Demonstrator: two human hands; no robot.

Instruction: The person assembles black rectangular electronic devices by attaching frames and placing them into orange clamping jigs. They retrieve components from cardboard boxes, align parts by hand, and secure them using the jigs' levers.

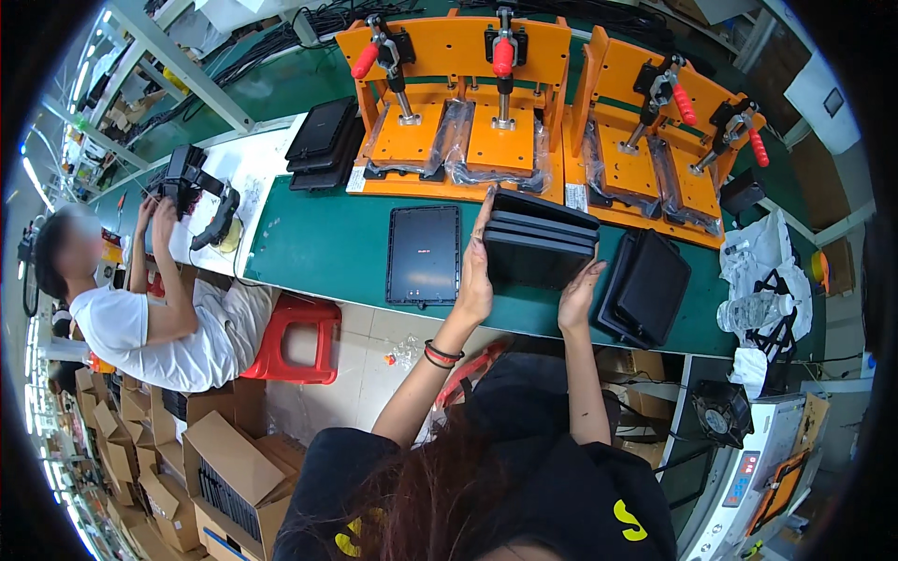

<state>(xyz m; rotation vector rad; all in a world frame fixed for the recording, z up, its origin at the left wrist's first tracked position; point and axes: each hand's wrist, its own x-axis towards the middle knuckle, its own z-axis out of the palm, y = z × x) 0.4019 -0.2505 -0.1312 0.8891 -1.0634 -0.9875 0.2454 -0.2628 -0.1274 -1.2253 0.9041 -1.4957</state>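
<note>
Head view is showing both hands gripping a stack of black trays (538,245) over the green table (318,245): left hand (475,271) pressing its left side, right hand (578,294) clamping its near right edge. A single tray (424,254) is lying just left.

Matt black plastic trays (538,245) sit on smooth green matting (327,245) beside glossy orange jigs (458,112).
</note>
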